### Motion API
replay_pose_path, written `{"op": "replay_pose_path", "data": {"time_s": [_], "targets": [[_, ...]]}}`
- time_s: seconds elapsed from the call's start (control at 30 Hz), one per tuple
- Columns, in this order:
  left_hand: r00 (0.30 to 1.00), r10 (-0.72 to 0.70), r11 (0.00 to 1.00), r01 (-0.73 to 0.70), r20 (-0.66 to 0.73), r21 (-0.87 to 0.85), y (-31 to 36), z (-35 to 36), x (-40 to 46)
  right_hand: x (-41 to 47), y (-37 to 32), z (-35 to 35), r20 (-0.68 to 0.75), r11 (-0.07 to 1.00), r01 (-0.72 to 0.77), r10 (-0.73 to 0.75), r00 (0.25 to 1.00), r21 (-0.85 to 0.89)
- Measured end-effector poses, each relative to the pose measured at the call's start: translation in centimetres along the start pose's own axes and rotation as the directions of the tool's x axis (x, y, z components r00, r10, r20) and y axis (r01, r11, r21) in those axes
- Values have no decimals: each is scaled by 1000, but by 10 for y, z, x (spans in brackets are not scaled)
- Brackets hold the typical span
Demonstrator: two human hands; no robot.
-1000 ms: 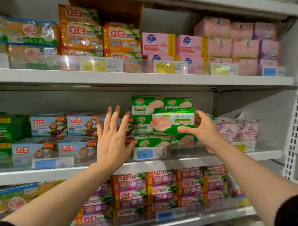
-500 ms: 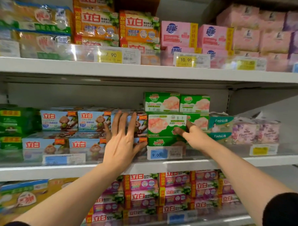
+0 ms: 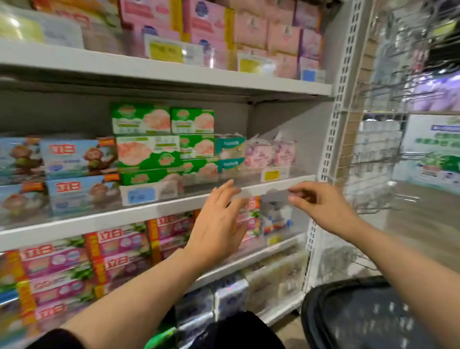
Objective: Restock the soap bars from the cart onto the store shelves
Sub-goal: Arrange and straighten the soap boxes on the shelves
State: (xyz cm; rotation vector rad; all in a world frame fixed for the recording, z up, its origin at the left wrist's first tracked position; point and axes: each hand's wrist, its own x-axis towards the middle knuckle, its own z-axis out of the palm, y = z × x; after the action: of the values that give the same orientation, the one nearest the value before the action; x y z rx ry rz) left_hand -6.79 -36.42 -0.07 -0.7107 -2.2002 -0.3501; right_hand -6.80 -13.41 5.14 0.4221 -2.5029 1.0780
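Green soap bar boxes (image 3: 148,151) stand stacked on the middle shelf (image 3: 148,210), the front one tilted with its pink picture facing out. My left hand (image 3: 219,221) hovers in front of the shelf edge, below and right of that stack, fingers straight and holding nothing. My right hand (image 3: 320,204) is further right, near the shelf's right end, with loosely curled fingers and nothing in it. Neither hand touches a box. The black cart basket (image 3: 375,323) sits at the lower right; its contents are blurred.
Blue monkey-print boxes (image 3: 76,157) fill the shelf left of the green stack; teal and pink floral packs (image 3: 266,152) stand to its right. Pink boxes (image 3: 204,17) line the top shelf, magenta packs (image 3: 109,251) the one below. A white perforated upright (image 3: 333,126) and wire hooks lie right.
My right hand has let go of the green box, now resting on the stack, and drawn back to the right. My left hand dropped below the shelf edge. The view swung right and down.
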Motion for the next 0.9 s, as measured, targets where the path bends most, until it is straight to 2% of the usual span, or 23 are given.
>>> {"op": "replay_pose_path", "data": {"time_s": [0.1,0.23,0.33,0.47,0.57,0.7,0.9], "targets": [[972,211,951,-181,99,-250,71,48,18,-62,57,-52,-79,985,-164,160,984,-47],[875,423,841,-284,234,-460,165,98,26,-148,126,-93,-171,917,-383,362,916,-112],[759,557,765,-311,338,-564,221,129,19,-201,173,-96,-195,841,-525,498,845,-128],[566,681,715,-379,465,-588,267,171,3,-250,228,-78,-139,737,-661,646,750,-139],[440,646,763,-377,624,-525,282,208,-10,-280,259,-58,-71,642,-749,750,658,-162],[333,557,817,-381,760,-432,286,256,-26,-319,291,-28,59,518,-822,852,520,-237],[200,397,851,-445,896,-278,282,302,-52,-353,323,20,192,326,-942,932,306,-84]]}}
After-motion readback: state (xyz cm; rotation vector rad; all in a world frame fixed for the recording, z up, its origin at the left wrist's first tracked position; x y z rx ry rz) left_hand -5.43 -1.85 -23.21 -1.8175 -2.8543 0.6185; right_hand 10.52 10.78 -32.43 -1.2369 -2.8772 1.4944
